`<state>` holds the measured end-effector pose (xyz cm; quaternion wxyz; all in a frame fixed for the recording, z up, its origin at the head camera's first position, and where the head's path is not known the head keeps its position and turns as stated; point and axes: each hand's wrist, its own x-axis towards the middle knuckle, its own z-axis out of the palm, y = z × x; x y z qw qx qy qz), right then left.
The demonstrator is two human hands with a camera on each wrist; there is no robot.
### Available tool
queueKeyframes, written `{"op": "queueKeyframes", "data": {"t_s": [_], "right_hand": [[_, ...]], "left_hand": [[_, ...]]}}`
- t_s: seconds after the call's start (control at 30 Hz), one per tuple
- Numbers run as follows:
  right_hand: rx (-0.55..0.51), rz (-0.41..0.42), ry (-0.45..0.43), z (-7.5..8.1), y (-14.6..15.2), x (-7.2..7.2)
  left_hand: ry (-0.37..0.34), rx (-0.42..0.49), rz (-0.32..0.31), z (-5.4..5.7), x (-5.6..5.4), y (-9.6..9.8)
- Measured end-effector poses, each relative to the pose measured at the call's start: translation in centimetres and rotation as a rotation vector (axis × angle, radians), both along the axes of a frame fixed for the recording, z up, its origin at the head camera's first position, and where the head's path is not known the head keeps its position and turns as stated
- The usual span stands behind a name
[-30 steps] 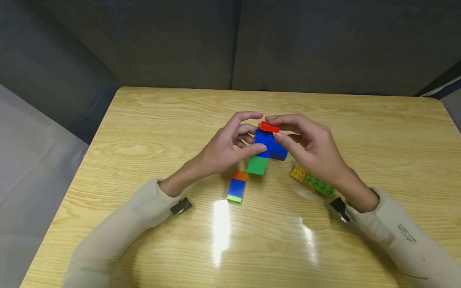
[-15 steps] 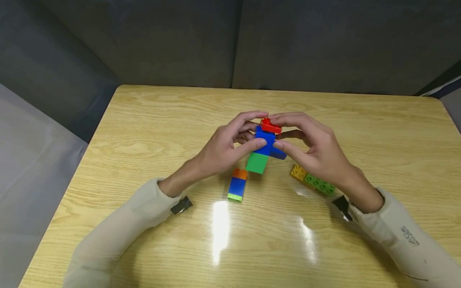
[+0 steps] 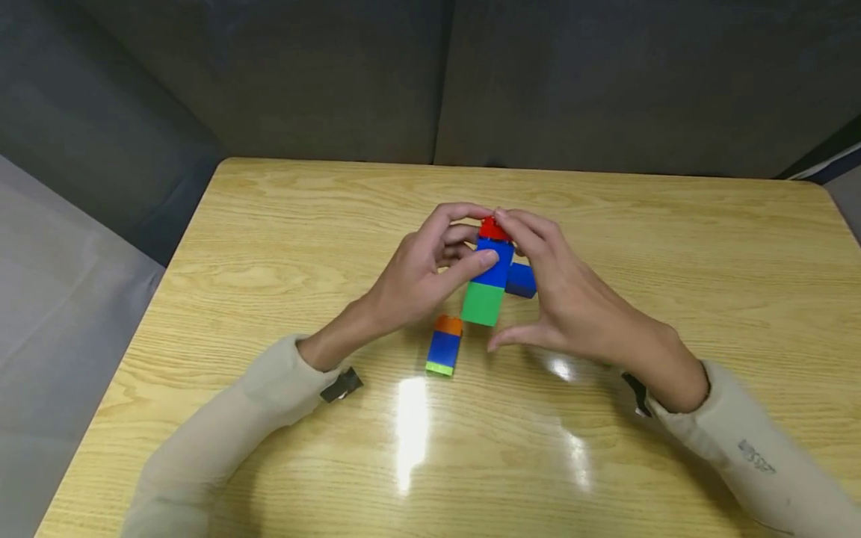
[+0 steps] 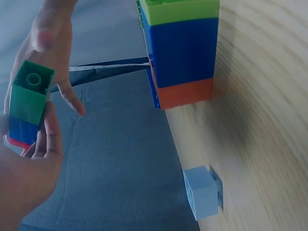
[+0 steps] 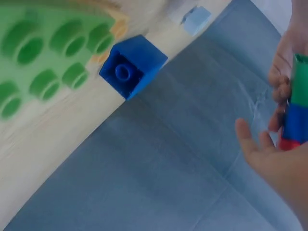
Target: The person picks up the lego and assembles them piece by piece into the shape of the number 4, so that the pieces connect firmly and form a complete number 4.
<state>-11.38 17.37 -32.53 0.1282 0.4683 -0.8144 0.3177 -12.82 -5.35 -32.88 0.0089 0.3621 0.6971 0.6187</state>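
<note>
The small brick stack [image 3: 489,273], judged light, rigid and smooth, is pinched at its blue middle by the left hand [image 3: 420,273]; straight fingers [image 3: 521,232] of the right hand [image 3: 572,306] press its red top.

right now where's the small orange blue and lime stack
In the head view the orange-blue-lime stack lies flat on the table, just below the left hand, near the held green block.

Above the glossy light wooden table [image 3: 269,246], the left hand [image 3: 420,273] grips a stack of red, blue and green plastic bricks [image 3: 489,278]. The right hand [image 3: 561,299] presses straight fingers on its red top. A small orange-blue-lime brick stack [image 3: 443,346] lies nearby.
</note>
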Motion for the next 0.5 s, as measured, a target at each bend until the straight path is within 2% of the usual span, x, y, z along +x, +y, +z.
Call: {"op": "queueKeyframes", "data": {"t_s": [0.13,0.27,0.37,0.43,0.5], "right_hand": [[0.025,-0.045,0.031,-0.16,-0.31,0.26],[-0.008,-0.079,0.000,0.01,-0.56,0.40],[-0.026,-0.089,-0.024,0.21,-0.59,0.53],[-0.034,-0.088,-0.037,0.41,-0.46,0.60],[-0.045,-0.093,-0.050,0.75,-0.22,0.69]], "left_hand": [[-0.017,0.029,0.004,-0.04,0.06,0.27],[-0.047,0.039,0.011,0.08,0.18,0.44],[-0.077,0.037,-0.012,0.18,0.20,0.39],[-0.066,0.021,-0.039,0.18,0.12,0.28],[-0.003,-0.014,-0.069,0.19,-0.02,0.12]]}}
